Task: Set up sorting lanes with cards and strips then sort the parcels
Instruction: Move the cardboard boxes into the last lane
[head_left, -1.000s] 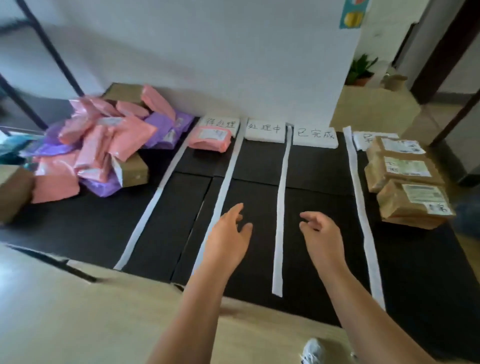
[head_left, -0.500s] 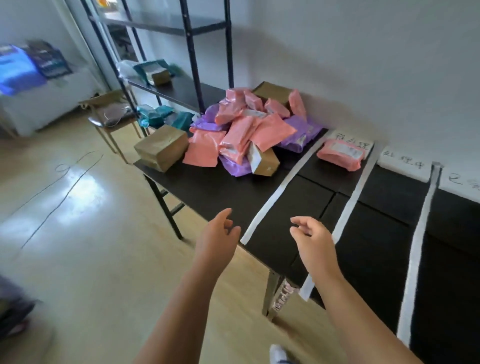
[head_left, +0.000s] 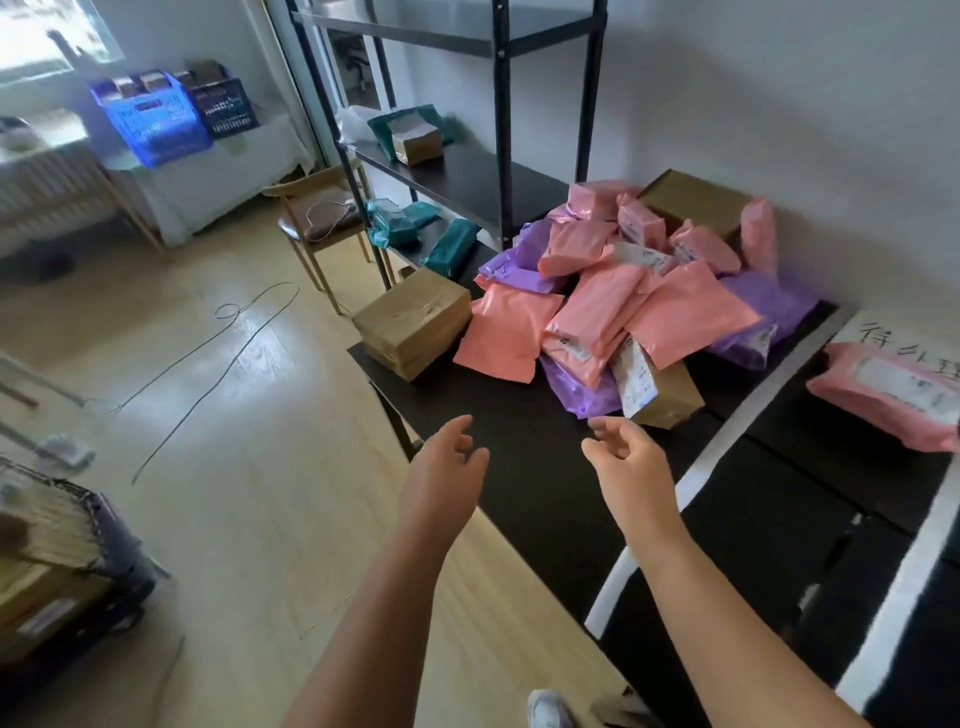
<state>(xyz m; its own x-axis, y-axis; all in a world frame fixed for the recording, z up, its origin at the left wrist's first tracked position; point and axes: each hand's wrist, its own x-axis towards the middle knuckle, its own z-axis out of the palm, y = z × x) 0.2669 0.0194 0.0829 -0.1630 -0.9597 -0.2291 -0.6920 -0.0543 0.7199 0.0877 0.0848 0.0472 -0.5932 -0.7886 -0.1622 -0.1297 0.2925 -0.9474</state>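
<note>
A heap of pink and purple mailer parcels lies on the black table against the wall, with brown cardboard boxes among them, one at the table's left corner. White paper strips run across the table as lane borders. One pink parcel lies in the first lane under a white hand-written card. My left hand and my right hand hover empty over the table's near edge, fingers loosely apart, short of the heap.
A black metal shelf rack with teal parcels stands behind the table's left end. A wooden chair, cables on the wood floor, blue crates on a far table and a dark basket at the lower left.
My view has swung left from the lanes to the parcel heap and the room beyond. Both hands stay empty and have moved with it toward the heap.
</note>
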